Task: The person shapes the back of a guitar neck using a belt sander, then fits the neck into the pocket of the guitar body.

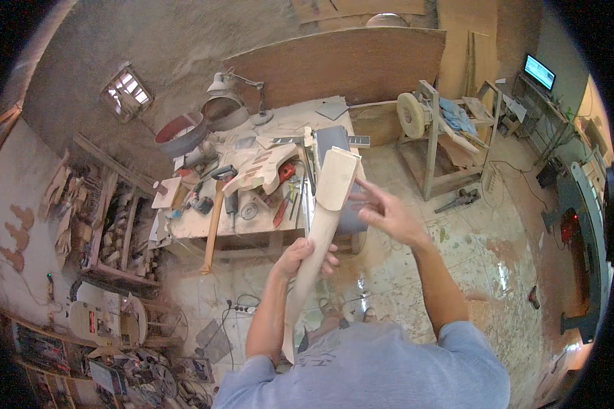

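Blue-grey cloth of a shirt [361, 368] spread along the lower edge of my head view, closest to the camera. Beyond it I watched the pale wooden neck [318, 238] slant up and away, its broad flat end [339, 178] raised before the right edge of the bench [201, 227]. Its narrow part ran back toward the shirt. Left hand [300, 258]: its fingers were clamped around the narrow part, thumb on the near side and fingertips showing past the other. Right hand [387, 213]: its fingers were apart and held nothing, with the tips just beside the right side of the broad end; I could not tell from my feed whether they touched it.

Behind the neck a dark belt [349, 213] stood at the bench's right edge, and I could not make out whether the wood met it. On the bench, a guitar body [258, 170] lay left of the neck, with a red-handled tool [280, 213] and a roll [248, 208] nearer the front edge. A wooden bar [212, 232] jutted down over that edge. Toward the far edge I saw a lamp [261, 118] and, at the far right corner, a grey sheet [332, 110].
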A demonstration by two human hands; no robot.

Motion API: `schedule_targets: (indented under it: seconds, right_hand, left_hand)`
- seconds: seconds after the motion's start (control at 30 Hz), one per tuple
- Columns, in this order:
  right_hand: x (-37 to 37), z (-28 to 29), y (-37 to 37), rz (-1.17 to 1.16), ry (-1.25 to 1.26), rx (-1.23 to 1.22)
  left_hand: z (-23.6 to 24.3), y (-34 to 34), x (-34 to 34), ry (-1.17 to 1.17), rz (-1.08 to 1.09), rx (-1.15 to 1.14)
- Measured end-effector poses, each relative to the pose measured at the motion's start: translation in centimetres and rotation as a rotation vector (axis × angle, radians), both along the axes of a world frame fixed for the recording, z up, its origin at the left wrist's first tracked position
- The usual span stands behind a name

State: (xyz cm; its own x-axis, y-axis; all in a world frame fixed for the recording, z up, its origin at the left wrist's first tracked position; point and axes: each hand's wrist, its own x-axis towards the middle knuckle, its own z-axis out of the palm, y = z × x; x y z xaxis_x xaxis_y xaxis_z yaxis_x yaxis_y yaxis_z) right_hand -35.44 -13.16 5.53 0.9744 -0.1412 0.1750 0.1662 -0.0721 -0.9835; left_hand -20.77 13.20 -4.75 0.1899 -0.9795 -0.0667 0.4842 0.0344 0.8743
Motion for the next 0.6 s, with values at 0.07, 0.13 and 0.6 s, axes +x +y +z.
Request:
schedule_targets:
  seconds: [0.07,0.13,0.6]
  right_hand:
    - [-0.6,-0.6,2.1,0.035,-0.031,0.159]
    - [-1.0,-2.0,3.9,0.066,-0.069,0.172]
    - [-6.2,-3.9,10.4,0.582,-0.243,-0.296]
  left_hand:
    - [-1.4,-0.4,-0.2,0.092,-0.054,-0.031]
    - [-1.0,-1.3,-1.5,0.102,-0.083,-0.029]
    - [-3.3,5.0,-11.4,-0.668,0.365,0.23]
